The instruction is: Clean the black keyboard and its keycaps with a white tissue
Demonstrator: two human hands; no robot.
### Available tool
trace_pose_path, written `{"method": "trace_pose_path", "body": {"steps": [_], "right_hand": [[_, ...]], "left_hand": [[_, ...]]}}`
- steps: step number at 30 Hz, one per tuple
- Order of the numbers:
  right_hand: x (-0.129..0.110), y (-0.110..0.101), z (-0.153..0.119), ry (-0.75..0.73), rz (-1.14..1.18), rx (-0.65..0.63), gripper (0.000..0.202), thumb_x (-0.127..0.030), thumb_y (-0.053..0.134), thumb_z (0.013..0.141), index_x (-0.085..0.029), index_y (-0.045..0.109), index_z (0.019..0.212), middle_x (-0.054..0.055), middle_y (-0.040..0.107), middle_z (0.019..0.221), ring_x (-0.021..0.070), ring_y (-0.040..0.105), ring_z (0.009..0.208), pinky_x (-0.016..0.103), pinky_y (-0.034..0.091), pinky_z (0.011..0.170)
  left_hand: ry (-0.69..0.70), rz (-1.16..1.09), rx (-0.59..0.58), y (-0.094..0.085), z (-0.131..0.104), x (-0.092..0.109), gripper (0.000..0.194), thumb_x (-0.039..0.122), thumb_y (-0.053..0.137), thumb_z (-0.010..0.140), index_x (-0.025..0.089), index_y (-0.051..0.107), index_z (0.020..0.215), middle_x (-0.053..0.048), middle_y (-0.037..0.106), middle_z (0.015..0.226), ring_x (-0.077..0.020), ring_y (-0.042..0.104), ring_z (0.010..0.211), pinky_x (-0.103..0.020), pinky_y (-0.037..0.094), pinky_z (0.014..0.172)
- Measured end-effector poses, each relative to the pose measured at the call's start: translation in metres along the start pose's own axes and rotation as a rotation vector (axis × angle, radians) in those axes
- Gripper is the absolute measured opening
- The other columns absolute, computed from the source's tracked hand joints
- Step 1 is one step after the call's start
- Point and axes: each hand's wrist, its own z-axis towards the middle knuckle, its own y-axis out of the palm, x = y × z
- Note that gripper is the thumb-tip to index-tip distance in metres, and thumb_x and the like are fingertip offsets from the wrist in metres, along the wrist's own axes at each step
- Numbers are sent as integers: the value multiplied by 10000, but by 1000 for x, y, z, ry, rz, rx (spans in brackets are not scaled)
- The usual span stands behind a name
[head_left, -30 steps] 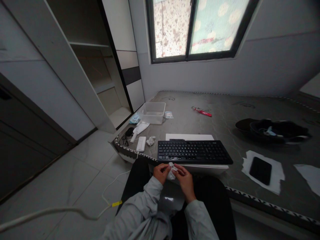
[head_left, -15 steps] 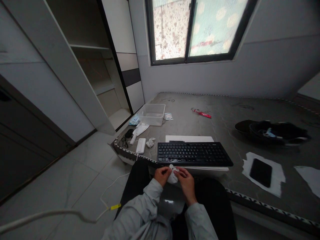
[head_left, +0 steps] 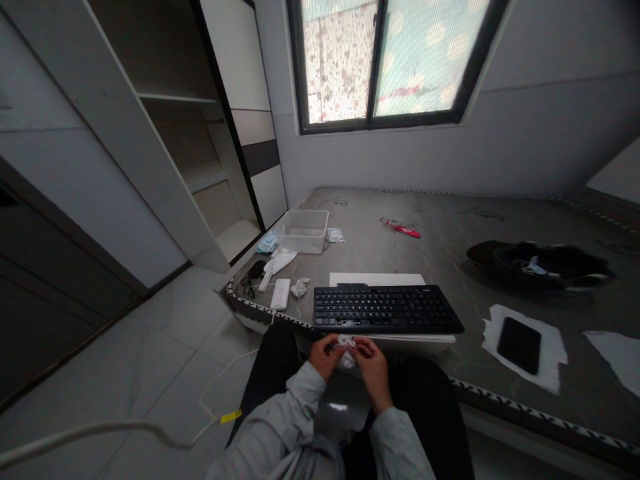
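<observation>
My left hand [head_left: 325, 356] and my right hand [head_left: 371, 365] meet just in front of the keyboard's near edge, above my lap. Their fingers are closed in a pinch on a crumpled white tissue [head_left: 347, 361], which hangs between them. At its top, a small white piece with a dark spot shows between the fingertips; its kind I cannot make out. Right behind the hands is the black keyboard [head_left: 385, 309], lying on a white box or stack [head_left: 415, 339] at the edge of the grey mattress.
On the mattress [head_left: 440, 220] at left lie a white power bank [head_left: 281, 294], a crumpled tissue [head_left: 301, 287], a black cable [head_left: 249, 287] and a clear plastic bin [head_left: 303, 231]. A red packet [head_left: 403, 228] lies behind. Rightward are a phone [head_left: 520, 345] on white sheets and a black bag [head_left: 550, 267].
My hands stay together, with the fingers shifted slightly on the tissue. The small white piece at its top sits lower and is turned between the fingertips. The view has tilted slightly.
</observation>
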Motion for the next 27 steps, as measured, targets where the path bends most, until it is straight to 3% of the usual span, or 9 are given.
{"method": "trace_pose_path", "body": {"steps": [10,15,22,27], "right_hand": [[-1,6,-4,75,-20,-58,470,-525,776,588,-160,733,881,87,774,833,263,703,836,371,540,799],[-4,7,-6,114,-45,-105,541,-573,750,596,-145,751,927,104,778,869,287,707,821,403,545,791],[-4,5,-5,52,-52,-131,495,-546,736,638,-156,750,941,99,774,898,271,696,844,401,517,851],[-3,6,-6,59,-60,-119,551,-589,721,631,-144,737,954,102,769,881,262,692,805,375,535,781]], "left_hand": [[-4,32,63,-1,2,-2,299,409,688,740,140,776,834,-78,770,769,-199,681,698,-269,535,647],[-16,18,72,-4,1,3,239,344,663,746,158,784,835,-77,788,814,-220,710,754,-296,562,707],[-81,27,146,-4,2,1,240,329,721,674,130,780,794,-74,777,715,-199,687,634,-272,546,586],[-61,85,170,-4,3,-1,249,347,701,684,124,772,770,-39,728,620,-144,598,542,-234,475,522]]}}
